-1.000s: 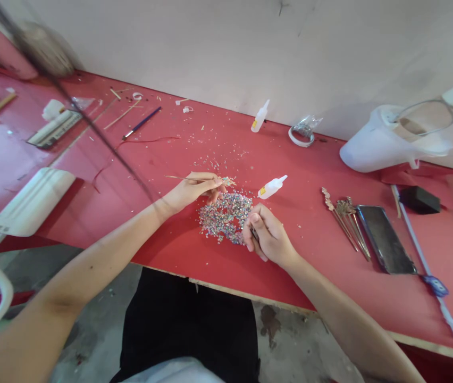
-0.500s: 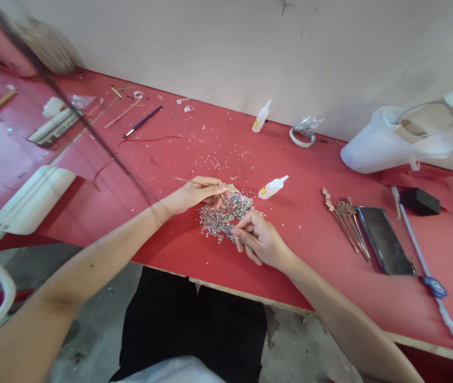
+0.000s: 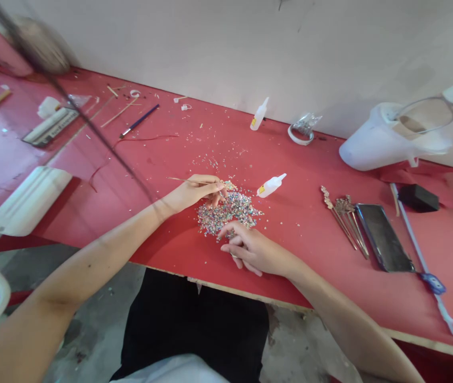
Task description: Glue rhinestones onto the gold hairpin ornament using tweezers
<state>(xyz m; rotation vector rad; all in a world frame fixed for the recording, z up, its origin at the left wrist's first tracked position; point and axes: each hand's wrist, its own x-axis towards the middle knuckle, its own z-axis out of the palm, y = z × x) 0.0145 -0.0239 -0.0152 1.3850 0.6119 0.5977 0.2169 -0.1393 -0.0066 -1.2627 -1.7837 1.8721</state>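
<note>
A pile of small multicoloured beads or chips [image 3: 230,211] lies on the red table near its front edge. At the pile's upper left, my left hand [image 3: 206,190] is closed on a thin stick [image 3: 178,179], whose tail reaches out to the left over the hand. Just below the pile, my right hand [image 3: 246,247] has its index finger and thumb apart, with the other fingers curled under. Nothing can be made out between them. A small white glue bottle [image 3: 271,185] with a yellow label lies right of the pile.
Hairpins [image 3: 348,221], a phone [image 3: 384,236] and a black block [image 3: 418,198] are on the right, below a white pitcher [image 3: 370,138]. Another bottle [image 3: 259,114] stands by the wall. A brush [image 3: 141,121] and a white power strip [image 3: 27,201] are at left.
My right hand has drawn slightly down and left, and its thumb and index finger have parted. My left hand keeps its hold on the stick.
</note>
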